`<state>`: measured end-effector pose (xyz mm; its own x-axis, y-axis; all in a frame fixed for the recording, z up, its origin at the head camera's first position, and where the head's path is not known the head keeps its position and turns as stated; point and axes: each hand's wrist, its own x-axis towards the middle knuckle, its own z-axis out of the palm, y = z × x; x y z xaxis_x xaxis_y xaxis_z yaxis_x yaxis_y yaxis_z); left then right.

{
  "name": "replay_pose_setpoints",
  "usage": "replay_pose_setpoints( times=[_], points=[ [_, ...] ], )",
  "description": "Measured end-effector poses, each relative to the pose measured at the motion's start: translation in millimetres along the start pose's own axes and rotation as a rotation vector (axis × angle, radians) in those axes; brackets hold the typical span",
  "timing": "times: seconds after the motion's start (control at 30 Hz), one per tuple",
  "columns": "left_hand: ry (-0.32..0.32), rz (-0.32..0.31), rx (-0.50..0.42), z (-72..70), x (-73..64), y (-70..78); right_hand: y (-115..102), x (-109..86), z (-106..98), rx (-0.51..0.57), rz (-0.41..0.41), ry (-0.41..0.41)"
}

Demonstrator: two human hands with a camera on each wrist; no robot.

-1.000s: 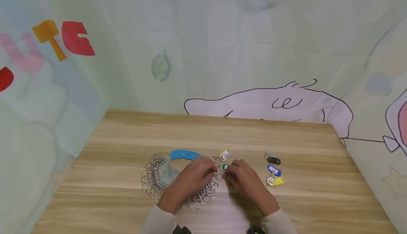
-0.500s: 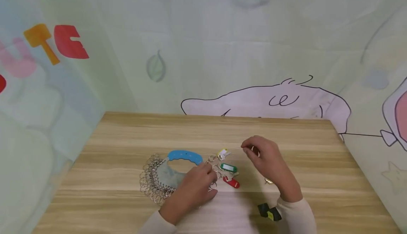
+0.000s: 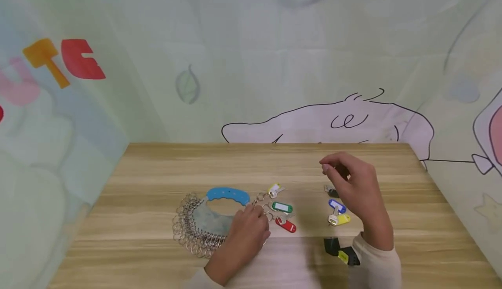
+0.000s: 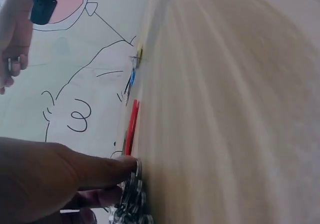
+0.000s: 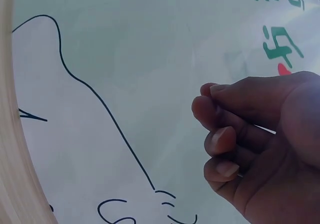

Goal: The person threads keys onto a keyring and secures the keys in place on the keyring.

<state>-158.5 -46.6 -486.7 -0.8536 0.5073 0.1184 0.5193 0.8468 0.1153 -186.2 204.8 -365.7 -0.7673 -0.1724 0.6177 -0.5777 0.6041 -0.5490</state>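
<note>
A key holder with a blue finger-grooved handle [image 3: 227, 194], a grey crescent plate and a fan of metal split rings [image 3: 181, 224] lies on the table. Over its right side rests my left hand [image 3: 248, 234]; in the left wrist view its thumb [image 4: 122, 167] touches the rings [image 4: 132, 199]. Keys with a yellow tag [image 3: 273, 188], a green tag [image 3: 282, 207] and a red tag [image 3: 286, 225] lie by the holder's right end. My right hand [image 3: 354, 184] is raised over the right side, fingers loosely curled, thumb against index finger, with nothing visible between them.
A black tag [image 3: 332, 192], partly behind the right hand, a blue tag [image 3: 337, 205] and another yellow tag [image 3: 343, 219] with a key lie farther right on the wooden table [image 3: 157, 162]. A printed cloth [image 3: 251, 62] hangs behind the table.
My right hand has let go of the keys near the holder and moved up and right. The green and red tags now show uncovered. My left hand has eased down onto the rings.
</note>
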Motion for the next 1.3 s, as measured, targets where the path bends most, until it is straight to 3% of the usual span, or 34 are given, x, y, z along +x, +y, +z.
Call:
replay_pose_setpoints(
  times=[0.1, 0.3, 0.43, 0.77, 1.0, 1.13, 1.3],
  points=[
    [-0.007, -0.024, -0.025, 0.8, 1.3, 2.4, 5.6, -3.3, -2.1, 0.004, 0.045, -0.016],
    [0.102, -0.051, -0.112, 5.2, 3.1, 0.9, 15.4, -8.0, -9.9, -0.017, 0.12, -0.045],
    [0.139, -0.098, -0.207, 6.8, 4.5, -3.6, 17.7, -10.6, -14.6, -0.026, 0.175, -0.091],
    [0.156, -0.207, -0.421, 9.4, 7.5, -12.4, 24.1, -17.4, -25.1, -0.048, 0.238, -0.161],
    [0.102, -0.283, -0.639, 10.4, 9.6, -14.5, 27.1, -22.1, -34.7, -0.078, 0.368, -0.302],
    [0.098, -0.267, -0.684, 9.5, 9.8, -15.1, 31.1, -25.0, -38.5, -0.069, 0.405, -0.372],
    [0.123, -0.243, -0.711, 9.2, 9.6, -14.5, 40.1, -29.3, -38.0, -0.051, 0.382, -0.455]
  ],
)
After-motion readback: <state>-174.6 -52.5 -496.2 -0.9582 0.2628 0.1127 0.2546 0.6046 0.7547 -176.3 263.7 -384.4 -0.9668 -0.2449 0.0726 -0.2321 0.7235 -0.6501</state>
